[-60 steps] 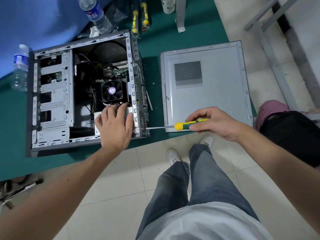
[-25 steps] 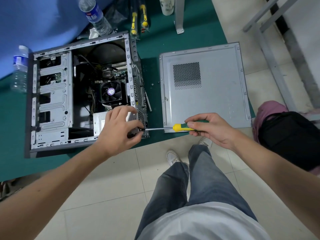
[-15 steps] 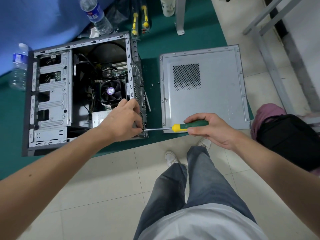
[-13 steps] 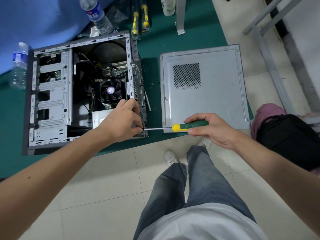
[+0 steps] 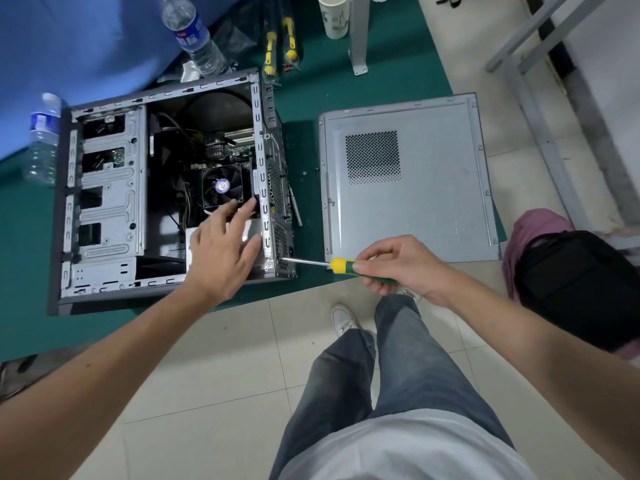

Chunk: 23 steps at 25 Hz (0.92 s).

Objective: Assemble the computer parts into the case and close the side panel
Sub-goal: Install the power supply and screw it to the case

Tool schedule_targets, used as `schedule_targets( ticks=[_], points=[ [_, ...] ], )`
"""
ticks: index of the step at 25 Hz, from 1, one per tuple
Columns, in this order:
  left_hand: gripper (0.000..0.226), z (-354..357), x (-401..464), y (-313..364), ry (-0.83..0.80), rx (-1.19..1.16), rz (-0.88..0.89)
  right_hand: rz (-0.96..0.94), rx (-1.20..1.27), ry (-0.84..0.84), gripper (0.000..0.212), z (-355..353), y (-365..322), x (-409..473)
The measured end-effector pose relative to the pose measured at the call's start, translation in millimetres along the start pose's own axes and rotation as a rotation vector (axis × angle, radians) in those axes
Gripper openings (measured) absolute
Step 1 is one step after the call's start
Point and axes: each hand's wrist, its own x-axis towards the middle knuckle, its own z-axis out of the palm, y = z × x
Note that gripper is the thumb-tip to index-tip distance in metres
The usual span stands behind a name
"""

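Right hand (image 5: pixel 398 263) grips screwdriver (image 5: pixel 341 265) at case (image 5: pixel 104 216) rear; left hand (image 5: pixel 221 251) fingers spread inside (bottle (image 5: pixel 194 36) label unreadable).

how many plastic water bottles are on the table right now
2. One water bottle lies beyond the computer case's far edge; the other bottle stands at its left side. Others could be outside the frame.

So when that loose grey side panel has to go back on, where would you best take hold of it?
Probably by its two long edges, one hand on each. The side panel lies flat on the green table, its near right corner overhanging the edge toward the person. That near edge is likely the easiest place to get fingers under. The vent grille offers no grip, and the folded edges may be sharp.
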Motion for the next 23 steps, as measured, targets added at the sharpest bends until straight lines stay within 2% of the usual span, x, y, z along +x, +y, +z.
schedule_targets(
  ticks=[2,10,14,18,20,23],
  points=[
    [0.057,10,-3,-1,-0.029,0.076,-0.006,-0.023,0.025,0.036,0.008,8,10,-4],
    [0.058,20,-2,-7,0.085,0.145,0.017,0.021,0.087,0.081,0.010,3,20,-10],
    [0.053,15,13,-1,0.129,0.060,-0.028,0.077,0.075,0.102,0.014,-2,22,1],
    [0.052,16,25,1,0.140,-0.023,-0.044,0.156,0.169,-0.005,0.015,8,18,31],
    [0.054,18,25,-1,0.152,-0.017,-0.039,0.168,0.047,0.072,0.008,23,12,53],
    [0.052,21,25,-4,0.167,-0.021,-0.031,0.095,-0.183,0.344,0.013,51,7,89]
  ],
)
